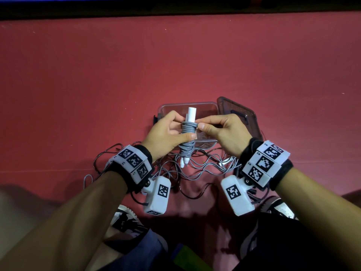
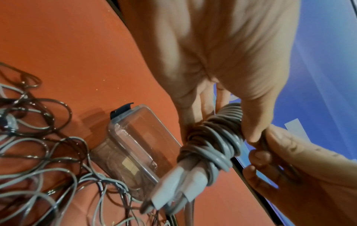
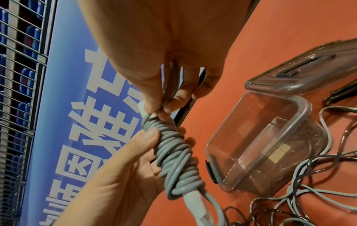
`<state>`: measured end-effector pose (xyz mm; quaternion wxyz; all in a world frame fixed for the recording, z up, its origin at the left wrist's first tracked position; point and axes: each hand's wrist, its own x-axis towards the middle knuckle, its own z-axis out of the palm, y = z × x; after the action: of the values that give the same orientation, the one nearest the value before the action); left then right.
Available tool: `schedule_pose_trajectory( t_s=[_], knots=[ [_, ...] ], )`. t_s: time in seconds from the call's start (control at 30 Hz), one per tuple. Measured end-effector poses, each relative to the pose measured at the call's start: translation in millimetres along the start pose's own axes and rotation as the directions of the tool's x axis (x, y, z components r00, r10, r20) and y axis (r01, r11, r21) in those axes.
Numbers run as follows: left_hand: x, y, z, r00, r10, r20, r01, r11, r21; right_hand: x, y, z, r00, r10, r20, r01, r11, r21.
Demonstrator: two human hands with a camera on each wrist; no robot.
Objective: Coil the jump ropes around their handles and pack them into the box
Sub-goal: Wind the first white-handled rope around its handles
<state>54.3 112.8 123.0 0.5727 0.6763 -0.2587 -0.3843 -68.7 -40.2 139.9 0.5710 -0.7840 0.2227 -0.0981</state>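
Grey jump rope (image 1: 188,133), coiled round paired white handles (image 1: 191,114), long axis upright, gripped mid-coil by left hand (image 1: 168,133), tail end pinched at coil top by right hand (image 1: 224,128), directly above clear box (image 1: 207,106) on red floor (image 1: 97,85), lid (image 1: 240,114) alongside right.
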Motion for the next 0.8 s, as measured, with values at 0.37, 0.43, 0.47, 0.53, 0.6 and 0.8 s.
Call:
schedule_pose_trajectory(
  t_s=[0.37,0.43,0.47,0.53,0.6,0.8],
  knots=[
    [-3,5,2,0.995,-0.043,0.092,0.054,0.991,-0.121,0,-5,-3,0.998,0.017,-0.057,-0.013,0.997,0.079],
    [-3,7,2,0.994,-0.048,0.101,0.06,0.991,-0.121,0,-5,-3,0.998,0.024,-0.065,-0.019,0.997,0.08],
    [-3,8,2,0.993,-0.052,0.103,0.064,0.991,-0.115,0,-5,-2,0.998,0.026,-0.065,-0.021,0.997,0.076],
    [-4,7,3,0.992,-0.053,0.113,0.066,0.992,-0.11,-1,-6,-1,0.998,0.026,-0.064,-0.022,0.998,0.061],
    [-5,7,4,0.993,-0.05,0.105,0.06,0.994,-0.096,-2,-6,-1,0.998,0.029,-0.056,-0.026,0.998,0.055],
    [-3,9,3,0.995,-0.083,0.052,0.088,0.991,-0.098,-3,-6,2,0.999,0.029,-0.038,-0.027,0.997,0.074]
  ],
)
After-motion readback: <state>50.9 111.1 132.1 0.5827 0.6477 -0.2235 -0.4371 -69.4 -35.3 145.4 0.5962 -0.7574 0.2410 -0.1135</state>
